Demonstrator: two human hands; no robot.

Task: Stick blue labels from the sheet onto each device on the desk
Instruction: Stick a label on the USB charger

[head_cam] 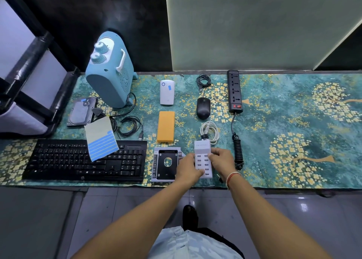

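Observation:
A white multi-port USB charger (203,153) lies near the desk's front edge. My left hand (187,170) grips its left side and my right hand (222,159) grips its right side, fingers curled over the port face. The label sheet (101,139) with blue strips lies across the top of the black keyboard (84,161). A blue label shows on the white router (167,92) and on the hard drive (82,111). The yellow power bank (166,129), black mouse (203,108), power strip (234,91) and drive caddy (166,163) lie around.
A light blue fan heater (110,70) stands at the back left with its cable coiled beside it. A coiled black cable (203,81) and a white cable (210,132) lie behind the charger. The patterned mat (293,121) stretches to the right.

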